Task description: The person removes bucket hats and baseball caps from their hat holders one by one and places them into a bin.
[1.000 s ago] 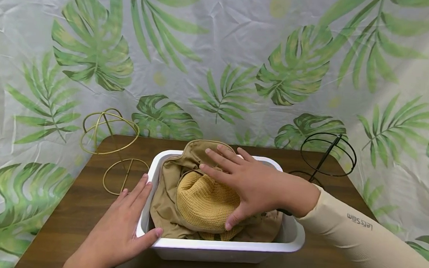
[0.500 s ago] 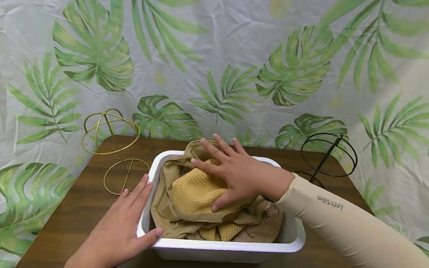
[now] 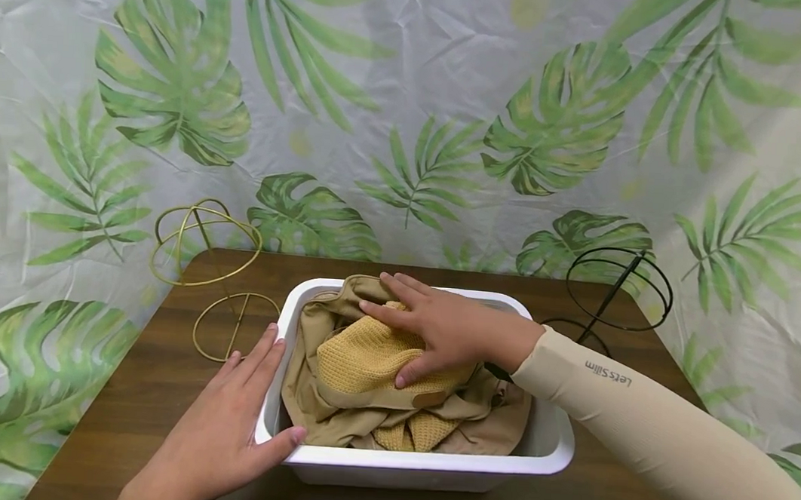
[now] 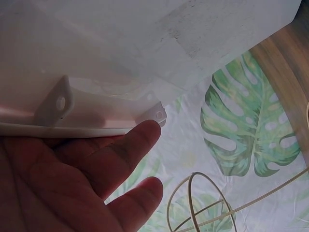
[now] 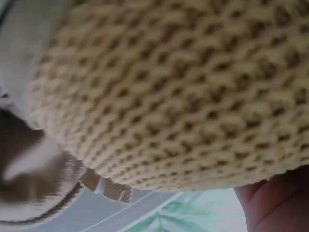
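A white plastic tub point(image 3: 430, 460) holds a crumpled heap of khaki cloth point(image 3: 323, 423) and a yellow chunky-knit piece point(image 3: 361, 357). My right hand point(image 3: 447, 324) lies on top of the knit, fingers extended and thumb spread toward me. The knit bulges close to the camera in the right wrist view, with part of the hand point(image 5: 280, 205) at lower right. At the tub's left rim rests my left hand point(image 3: 218, 418), its thumb over the front corner. The left wrist view shows its fingers point(image 4: 116, 159) against the rim from outside. A small brown patch point(image 3: 430, 399) shows on the khaki band.
A gold wire stand point(image 3: 236, 328) is left of the tub, and a black wire stand point(image 3: 604, 306) is at right. Both stand on the dark wooden table point(image 3: 127, 409). A leaf-printed curtain point(image 3: 409, 77) hangs behind.
My right hand has moved left across the knit, then slightly lower. The knit has shifted left, and the brown patch has come into view. The left hand holds still.
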A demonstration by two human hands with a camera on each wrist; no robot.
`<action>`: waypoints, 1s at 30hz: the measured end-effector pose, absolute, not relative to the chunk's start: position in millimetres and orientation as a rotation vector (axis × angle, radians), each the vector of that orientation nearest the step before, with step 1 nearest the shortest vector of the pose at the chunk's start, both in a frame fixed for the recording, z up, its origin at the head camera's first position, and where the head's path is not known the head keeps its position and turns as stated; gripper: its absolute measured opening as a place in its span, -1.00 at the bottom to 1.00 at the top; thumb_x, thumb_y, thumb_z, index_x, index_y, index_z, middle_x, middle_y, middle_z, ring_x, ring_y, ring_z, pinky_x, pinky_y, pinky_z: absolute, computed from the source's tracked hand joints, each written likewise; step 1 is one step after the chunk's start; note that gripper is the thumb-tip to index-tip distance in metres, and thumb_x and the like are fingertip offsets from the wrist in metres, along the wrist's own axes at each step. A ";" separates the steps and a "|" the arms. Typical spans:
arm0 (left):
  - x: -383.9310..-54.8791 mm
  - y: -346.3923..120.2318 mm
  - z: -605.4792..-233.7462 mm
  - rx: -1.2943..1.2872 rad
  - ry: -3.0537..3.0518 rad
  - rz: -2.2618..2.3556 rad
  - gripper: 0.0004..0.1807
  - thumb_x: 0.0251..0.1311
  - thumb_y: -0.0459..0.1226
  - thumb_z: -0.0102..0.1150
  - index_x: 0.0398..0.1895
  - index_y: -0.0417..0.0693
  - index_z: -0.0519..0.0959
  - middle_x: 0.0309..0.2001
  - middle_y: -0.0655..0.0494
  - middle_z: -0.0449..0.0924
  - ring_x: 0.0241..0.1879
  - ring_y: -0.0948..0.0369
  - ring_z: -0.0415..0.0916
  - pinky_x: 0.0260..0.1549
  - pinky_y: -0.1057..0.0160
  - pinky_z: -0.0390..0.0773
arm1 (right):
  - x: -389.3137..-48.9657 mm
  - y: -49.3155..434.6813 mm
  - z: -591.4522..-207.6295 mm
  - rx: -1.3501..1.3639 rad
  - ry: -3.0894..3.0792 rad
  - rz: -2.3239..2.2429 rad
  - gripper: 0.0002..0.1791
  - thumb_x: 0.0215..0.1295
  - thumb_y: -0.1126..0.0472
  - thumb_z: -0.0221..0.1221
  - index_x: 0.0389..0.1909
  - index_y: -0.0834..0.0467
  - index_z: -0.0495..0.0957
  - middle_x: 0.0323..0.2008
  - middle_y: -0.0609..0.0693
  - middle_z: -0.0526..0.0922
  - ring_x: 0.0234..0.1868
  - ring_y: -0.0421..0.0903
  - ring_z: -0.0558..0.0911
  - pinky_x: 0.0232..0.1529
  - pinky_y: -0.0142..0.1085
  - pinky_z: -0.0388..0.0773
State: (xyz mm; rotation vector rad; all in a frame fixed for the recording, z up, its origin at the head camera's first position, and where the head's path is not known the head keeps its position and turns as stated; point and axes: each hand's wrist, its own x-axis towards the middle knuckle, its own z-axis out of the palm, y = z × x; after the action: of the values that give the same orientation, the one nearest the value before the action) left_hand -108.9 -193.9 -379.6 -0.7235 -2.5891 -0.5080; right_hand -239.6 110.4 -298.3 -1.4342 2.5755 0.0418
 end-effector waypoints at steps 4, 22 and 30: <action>-108.7 -194.1 -378.0 -0.726 -2.586 -0.513 0.02 0.13 0.21 0.22 0.45 -0.37 0.22 0.51 -0.18 0.07 0.44 -0.01 0.16 0.35 -0.08 0.17 | -230.1 111.9 -304.0 -1.586 2.574 0.186 0.06 0.23 -0.52 -0.02 0.60 -0.14 -0.17 0.58 0.13 -0.32 0.55 0.17 -0.28 0.45 0.03 0.06; -109.6 -194.3 -376.6 -0.717 -2.592 -0.526 0.03 0.11 0.19 0.24 0.44 -0.37 0.22 0.51 -0.19 0.08 0.41 -0.02 0.20 0.25 -0.17 0.29 | -239.2 91.4 -346.1 -1.608 2.400 0.571 -0.15 0.48 -0.37 -0.28 0.60 0.02 -0.15 0.58 0.07 -0.27 0.56 0.05 -0.22 0.50 -0.15 -0.12; -109.1 -193.2 -375.7 -0.727 -2.618 -0.531 0.02 0.14 0.20 0.22 0.46 -0.35 0.20 0.52 -0.18 0.06 0.43 -0.02 0.17 0.21 -0.23 0.32 | -239.5 84.6 -367.4 -1.478 2.360 0.590 -0.19 0.50 -0.33 -0.28 0.59 0.04 -0.07 0.58 0.05 -0.13 0.56 -0.02 -0.14 0.50 -0.18 -0.09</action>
State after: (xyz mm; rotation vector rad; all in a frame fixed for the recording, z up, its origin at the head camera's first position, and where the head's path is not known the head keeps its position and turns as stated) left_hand -109.1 -193.2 -375.7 -0.7266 -2.6178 -0.5307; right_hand -239.5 84.6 -367.4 -1.4784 2.3602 0.5904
